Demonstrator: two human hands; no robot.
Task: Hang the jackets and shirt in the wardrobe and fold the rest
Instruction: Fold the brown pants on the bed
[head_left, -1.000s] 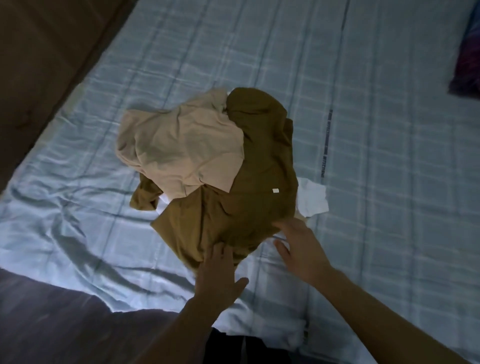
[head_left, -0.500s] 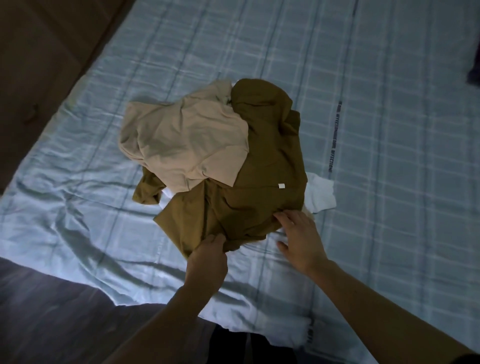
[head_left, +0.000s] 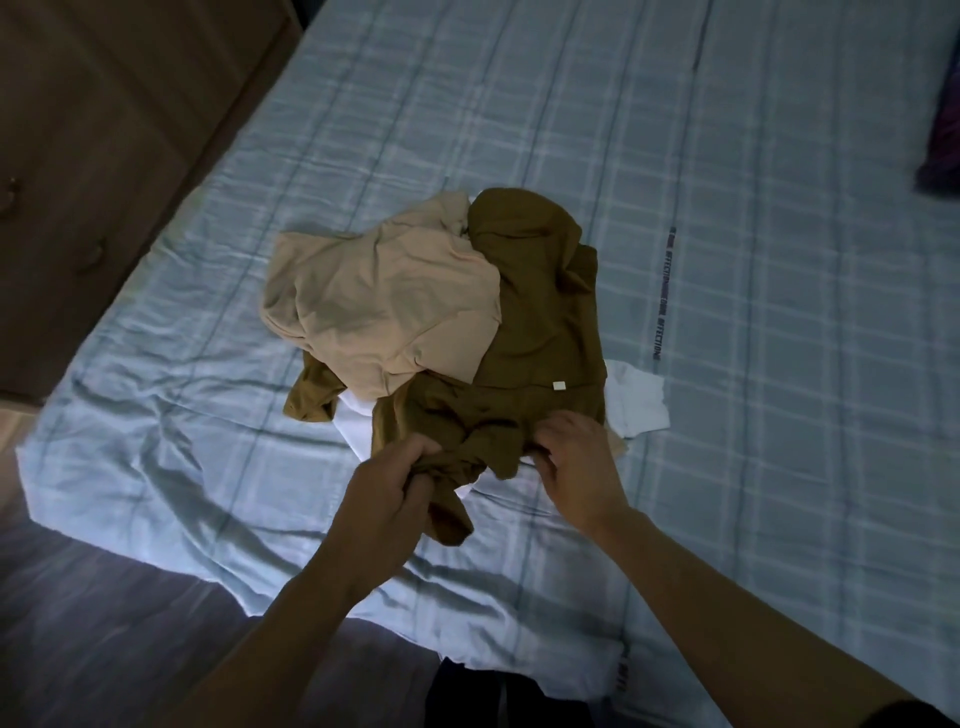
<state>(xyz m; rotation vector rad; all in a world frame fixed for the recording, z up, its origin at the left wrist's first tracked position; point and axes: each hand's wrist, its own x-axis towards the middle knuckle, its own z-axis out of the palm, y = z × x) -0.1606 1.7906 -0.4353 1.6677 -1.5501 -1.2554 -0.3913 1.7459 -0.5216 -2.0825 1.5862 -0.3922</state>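
A pile of clothes lies in the middle of the bed. An olive-brown garment with a small white tag spreads across it, and a beige garment lies on its left half. White cloth pokes out underneath at the right. My left hand is closed on the bunched near hem of the olive-brown garment. My right hand rests on the same hem further right, fingers curled at its edge; whether it grips the cloth is unclear.
The bed has a light blue checked sheet, wrinkled at the near left corner. A dark wooden cabinet with round knobs stands left of the bed. A dark purple item lies at the far right edge. Dark floor shows at lower left.
My left hand went from lying flat at the garment's near edge to gripping and bunching its hem. My right hand moved onto the hem beside it.
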